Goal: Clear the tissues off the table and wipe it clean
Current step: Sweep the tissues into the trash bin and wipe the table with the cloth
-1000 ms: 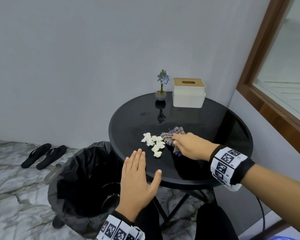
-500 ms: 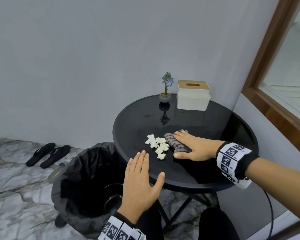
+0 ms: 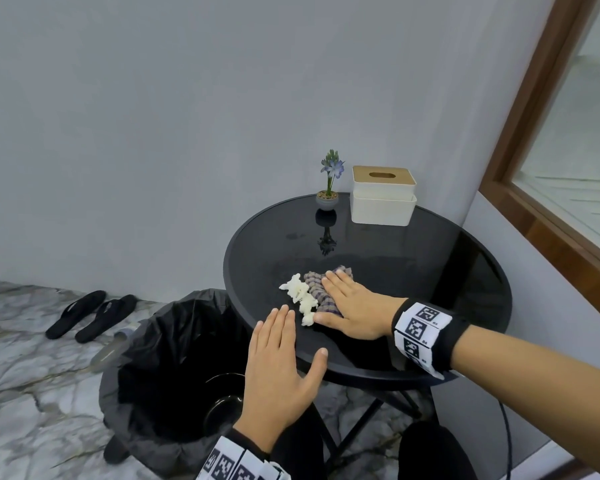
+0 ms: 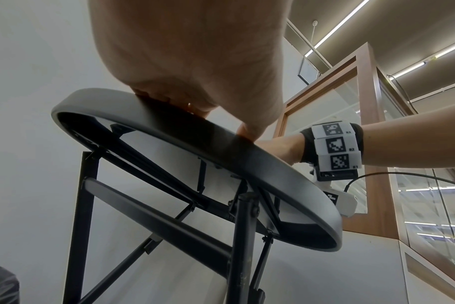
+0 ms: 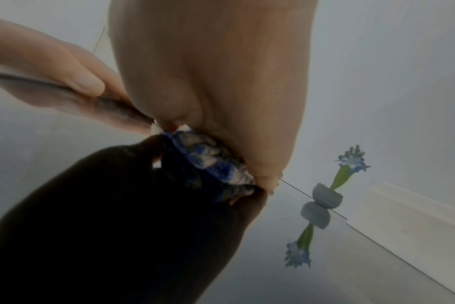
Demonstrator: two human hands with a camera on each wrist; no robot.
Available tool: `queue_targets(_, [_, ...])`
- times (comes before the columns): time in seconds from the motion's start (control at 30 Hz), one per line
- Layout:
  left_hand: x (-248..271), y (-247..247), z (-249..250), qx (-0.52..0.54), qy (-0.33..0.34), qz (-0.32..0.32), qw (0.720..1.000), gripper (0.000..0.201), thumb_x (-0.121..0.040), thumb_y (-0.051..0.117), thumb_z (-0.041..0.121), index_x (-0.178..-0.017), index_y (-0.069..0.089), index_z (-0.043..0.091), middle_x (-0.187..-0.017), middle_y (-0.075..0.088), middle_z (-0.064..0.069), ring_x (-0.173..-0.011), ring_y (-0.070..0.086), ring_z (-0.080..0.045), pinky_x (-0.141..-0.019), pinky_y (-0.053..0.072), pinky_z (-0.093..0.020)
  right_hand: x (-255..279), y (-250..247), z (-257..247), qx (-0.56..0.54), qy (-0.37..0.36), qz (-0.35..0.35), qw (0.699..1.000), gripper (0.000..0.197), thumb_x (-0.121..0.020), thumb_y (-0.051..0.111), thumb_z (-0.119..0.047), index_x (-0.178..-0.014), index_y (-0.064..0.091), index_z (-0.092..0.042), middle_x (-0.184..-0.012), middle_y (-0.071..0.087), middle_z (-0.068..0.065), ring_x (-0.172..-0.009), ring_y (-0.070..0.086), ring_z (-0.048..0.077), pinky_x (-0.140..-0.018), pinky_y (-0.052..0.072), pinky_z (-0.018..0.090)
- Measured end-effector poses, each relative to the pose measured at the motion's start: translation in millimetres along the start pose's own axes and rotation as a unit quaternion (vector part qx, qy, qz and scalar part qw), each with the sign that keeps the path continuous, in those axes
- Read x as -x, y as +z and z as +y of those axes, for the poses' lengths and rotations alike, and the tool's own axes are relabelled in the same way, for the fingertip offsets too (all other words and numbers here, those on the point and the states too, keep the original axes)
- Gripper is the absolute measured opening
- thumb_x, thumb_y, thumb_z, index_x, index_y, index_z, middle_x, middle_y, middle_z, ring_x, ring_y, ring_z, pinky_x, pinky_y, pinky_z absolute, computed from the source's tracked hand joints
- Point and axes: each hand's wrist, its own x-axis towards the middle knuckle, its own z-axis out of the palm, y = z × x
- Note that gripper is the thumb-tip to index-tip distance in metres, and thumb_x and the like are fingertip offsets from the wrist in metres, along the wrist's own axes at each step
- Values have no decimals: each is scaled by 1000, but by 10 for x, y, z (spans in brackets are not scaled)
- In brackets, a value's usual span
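Several crumpled white tissue pieces (image 3: 300,297) lie in a row on the round black glass table (image 3: 413,265), near its front left edge. My right hand (image 3: 347,303) presses flat on a checked cloth (image 3: 314,287), which butts against the tissues from the right. In the right wrist view the bunched cloth (image 5: 210,162) shows under my palm. My left hand (image 3: 278,355) is flat, palm down, fingers straight. Its fingertips reach over the table's front left rim (image 4: 221,139), just short of the nearest tissue piece. It holds nothing.
A bin lined with a black bag (image 3: 174,358) stands open on the floor beside the table's left edge, below my left hand. A white tissue box (image 3: 383,195) and a small potted flower (image 3: 327,199) stand at the table's back. Black slippers (image 3: 90,315) lie by the wall.
My right hand went from curled on the cloth to flat on it and slid it left and forward. The tissues bunched up and moved closer to my left hand, which stayed put.
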Motion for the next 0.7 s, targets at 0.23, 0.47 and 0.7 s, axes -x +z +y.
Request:
queue_targets(0.23, [8,-50,-45,40,-49,6,998,94,-84,37,70,-154,15,11,-163,7,2,-149,-8,-9,-121,-4,-31,-246,-33,-305,-11,4,4,1000,77,-100,23,-51,-151,-6,-1,-160,-14,14,-148,-16,25,-121,-2,40])
queue_targets(0.47, [-69,-136,-238,85,-93,13,992,99,-81,34,73,-155,6,14,-163,-2,5,-147,-16,-4,-122,0,-31,-519,-62,-493,-23,13,8,1000,72,-102,18,-46,-150,-6,1,-160,-12,18,-148,-13,28,-121,2,44])
queue_targets(0.7, [-102,-271,-457,148,-114,28,982,92,-87,49,63,-155,7,19,-163,1,9,-147,-8,-1,-115,0,-18,-718,-59,-700,-20,24,23,999,70,-102,17,-44,-150,-3,3,-160,-9,20,-148,-11,30,-121,2,44])
